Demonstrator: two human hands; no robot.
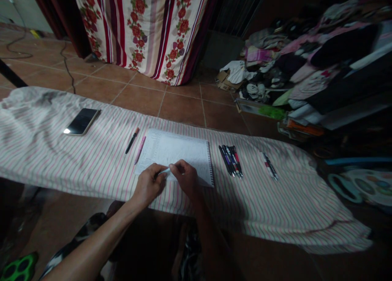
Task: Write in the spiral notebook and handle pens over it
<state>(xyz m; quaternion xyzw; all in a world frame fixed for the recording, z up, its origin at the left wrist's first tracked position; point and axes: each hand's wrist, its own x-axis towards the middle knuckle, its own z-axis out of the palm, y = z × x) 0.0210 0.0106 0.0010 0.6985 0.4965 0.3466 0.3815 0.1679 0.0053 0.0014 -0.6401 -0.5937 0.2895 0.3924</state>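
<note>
My left hand [150, 183] and my right hand [186, 177] meet over the near edge of a spiral notebook [177, 150] lying on a striped cloth [92, 166]. Both hands pinch the ends of a pale pen [167, 170] held between them, fingers closed. A black pen [132, 140] and a pink pen [140, 149] lie just left of the notebook. A bundle of several pens [231, 160] lies to its right, and further right lie two more pens [270, 166].
A phone [81, 121] lies screen up on the cloth at the left. Beyond the cloth is a tiled floor, a flowered curtain [147, 27] and a heap of clothes [306, 60] at the right. A round paint palette [364, 187] sits at the far right.
</note>
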